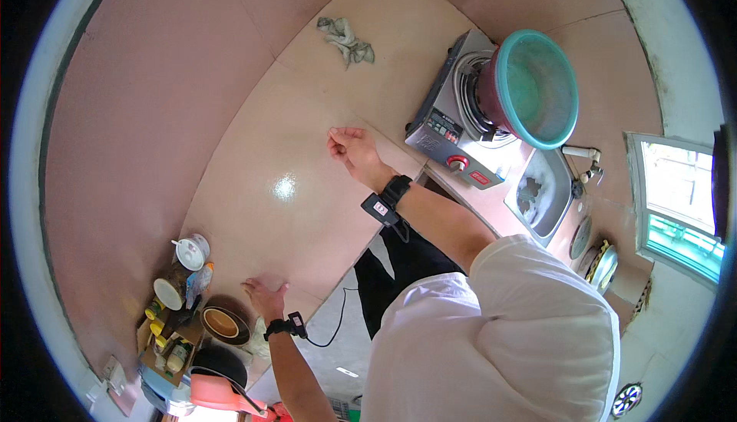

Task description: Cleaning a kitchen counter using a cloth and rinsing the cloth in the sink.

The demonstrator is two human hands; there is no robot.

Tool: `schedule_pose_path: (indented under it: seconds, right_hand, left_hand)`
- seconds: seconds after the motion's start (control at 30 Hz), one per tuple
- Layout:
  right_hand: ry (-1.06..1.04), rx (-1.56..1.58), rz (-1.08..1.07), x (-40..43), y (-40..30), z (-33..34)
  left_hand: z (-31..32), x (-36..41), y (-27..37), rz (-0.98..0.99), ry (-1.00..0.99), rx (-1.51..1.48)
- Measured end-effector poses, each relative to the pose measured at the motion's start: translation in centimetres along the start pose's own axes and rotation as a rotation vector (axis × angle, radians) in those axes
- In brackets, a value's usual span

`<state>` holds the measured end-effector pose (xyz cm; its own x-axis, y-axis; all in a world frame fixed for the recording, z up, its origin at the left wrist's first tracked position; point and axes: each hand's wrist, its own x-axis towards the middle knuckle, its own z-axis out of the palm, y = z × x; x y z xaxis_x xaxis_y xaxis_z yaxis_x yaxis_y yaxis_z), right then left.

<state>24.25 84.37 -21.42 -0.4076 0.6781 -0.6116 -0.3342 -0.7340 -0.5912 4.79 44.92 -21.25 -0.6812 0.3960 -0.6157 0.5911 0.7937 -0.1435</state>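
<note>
My right hand (355, 150) is over the tiled counter (253, 203), its fingers curled in and the fingertips drawn together. No object shows in it. Lower left, my left hand (267, 299) is at the counter with its thumb spread from the fingers, holding nothing visible. It is nearest a brown round pot (242, 330). A crumpled grey-green cloth (347, 42) lies farther back on the counter. Right of my right hand stands a gas stove (455, 140) with a red-ringed knob. A teal-rimmed plastic basin (535, 91) sits tilted on its burner, partly hiding it.
Beyond the stove is a metal sink (550, 191) with suds and a tap (590, 171). At the left wall stand a lidded white container (192, 252), a jar (169, 293), a cardboard box of bottles (178, 356) and a black pan (220, 364). A cable (339, 324) hangs beside me.
</note>
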Motion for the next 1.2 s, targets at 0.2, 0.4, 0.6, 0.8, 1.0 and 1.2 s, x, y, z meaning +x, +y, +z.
schedule_pose_path:
  seconds: [0.2, 0.4, 0.6, 0.8, 1.0, 1.2]
  right_hand:
    - [0.094, -0.262, 0.046, -2.7, 0.5, -3.2]
    - [0.158, -1.207, -0.390, -8.3, 0.9, -8.4]
    - [0.116, -1.706, -0.282, -14.1, 0.6, -13.7]
    - [0.021, -1.480, -0.412, -10.8, -2.0, -10.3]
    - [0.156, -1.697, -0.753, 3.8, -7.5, 0.9]
    - [0.223, -2.176, -0.550, 14.4, -12.2, 2.7]
  left_hand:
    - [0.2, 0.1, -0.2, 0.052, 0.025, 0.039]
    - [0.5, 0.2, -0.4, 0.049, 0.029, 0.002]
    - [1.0, 0.4, -0.8, 0.061, 0.068, 0.015]
    - [1.0, 0.5, -0.7, 0.087, 0.042, 0.032]
    - [0.9, 0.6, -0.8, 0.097, 0.041, -0.004]
    - [1.3, 0.6, -0.9, 0.091, 0.034, -0.034]
